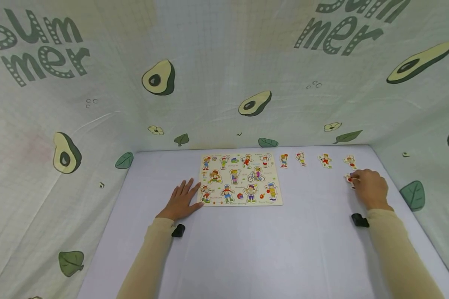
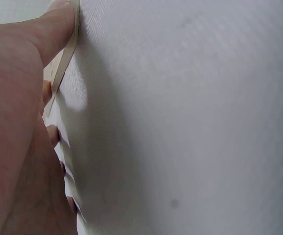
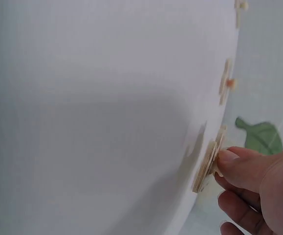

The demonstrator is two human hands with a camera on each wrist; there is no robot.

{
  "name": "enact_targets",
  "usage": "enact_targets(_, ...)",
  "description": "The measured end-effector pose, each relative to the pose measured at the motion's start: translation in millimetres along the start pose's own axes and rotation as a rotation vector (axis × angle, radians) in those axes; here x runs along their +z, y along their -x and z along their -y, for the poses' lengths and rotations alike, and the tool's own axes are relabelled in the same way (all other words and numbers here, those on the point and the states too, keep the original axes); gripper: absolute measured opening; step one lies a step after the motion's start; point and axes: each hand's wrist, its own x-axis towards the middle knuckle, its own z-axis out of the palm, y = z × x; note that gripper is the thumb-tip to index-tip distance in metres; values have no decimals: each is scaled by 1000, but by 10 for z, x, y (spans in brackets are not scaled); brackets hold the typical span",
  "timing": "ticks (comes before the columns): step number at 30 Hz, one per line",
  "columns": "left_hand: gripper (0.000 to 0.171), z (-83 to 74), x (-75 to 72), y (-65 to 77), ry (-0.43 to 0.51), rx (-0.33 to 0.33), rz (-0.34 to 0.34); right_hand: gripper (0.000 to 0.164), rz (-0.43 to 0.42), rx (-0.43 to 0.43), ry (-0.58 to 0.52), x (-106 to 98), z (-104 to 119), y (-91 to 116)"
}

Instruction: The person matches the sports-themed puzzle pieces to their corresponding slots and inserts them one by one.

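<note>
A flat puzzle board [image 1: 279,195] with colourful figures of children at sports lies on the table. At its left edge my left hand [image 1: 179,201] rests palm down with fingers spread. In the left wrist view the thumb [image 2: 58,29] lies on the board's edge [image 2: 65,61]. Far to the right, my right hand [image 1: 372,189] pinches a small figure-shaped wooden puzzle piece [image 1: 349,179] between thumb and fingers. This piece [image 3: 205,169] stays close over the table, and the fingers partly cover it. Just beyond it is another puzzle piece [image 1: 350,162], a child in red and yellow.
Along the back of the table, right of the board, lie more puzzle pieces [image 1: 325,160] in a loose row, with small knobs [image 3: 231,83] on them. A cloth printed with avocados [image 1: 159,78] and leaves hangs behind and at both sides of the white table [image 1: 265,249].
</note>
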Motion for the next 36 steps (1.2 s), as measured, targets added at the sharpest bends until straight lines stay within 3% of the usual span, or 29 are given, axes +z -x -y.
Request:
enact_targets(10, 82, -27, -20, -2, -8, -6, 11, 15, -105, -171, -59, 22, 501, 126)
enact_targets(22, 81, -55, -48, 6, -18, -38, 40, 18, -93, -256, -97, 95, 1007, 234)
enact_targets(36, 81, -35, -40, -3, -30, -33, 36, 16, -101, -348, -147, 274, 1418, 375)
